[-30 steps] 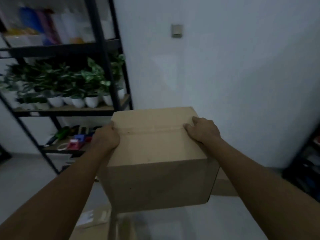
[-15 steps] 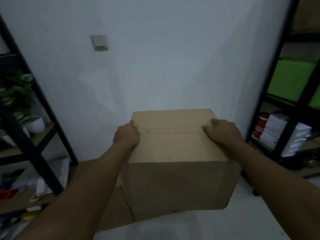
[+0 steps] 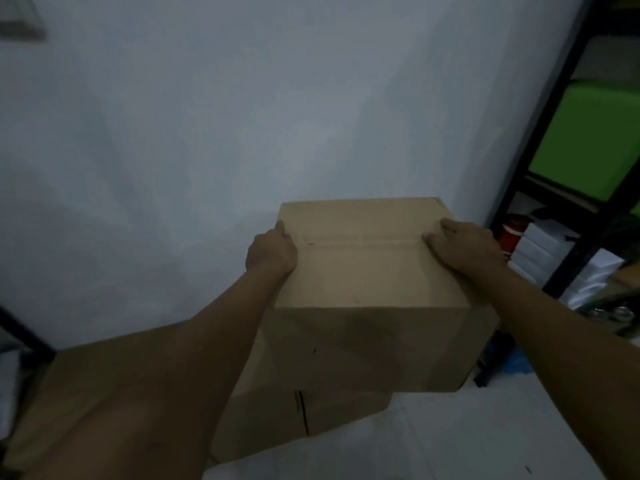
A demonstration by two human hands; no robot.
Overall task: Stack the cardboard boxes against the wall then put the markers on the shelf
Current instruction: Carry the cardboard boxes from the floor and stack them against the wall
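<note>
Both hands, left hand (image 3: pixel 272 252) and right hand (image 3: pixel 465 249), grip the cardboard box (image 3: pixel 370 292), fingers curled over its edges; set off-centre on the lower box (image 3: pixel 301 410), it could topple.

Closed brown cardboard box (image 3: pixel 367 271), roughly cubic, top flaps meeting along a taped seam, held upright above the floor near the white wall (image 3: pixel 207 150). Larger flat-topped cardboard box (image 3: pixel 304 417) lies beneath and to its left, against the wall, a dark vertical line marking its near face.
</note>
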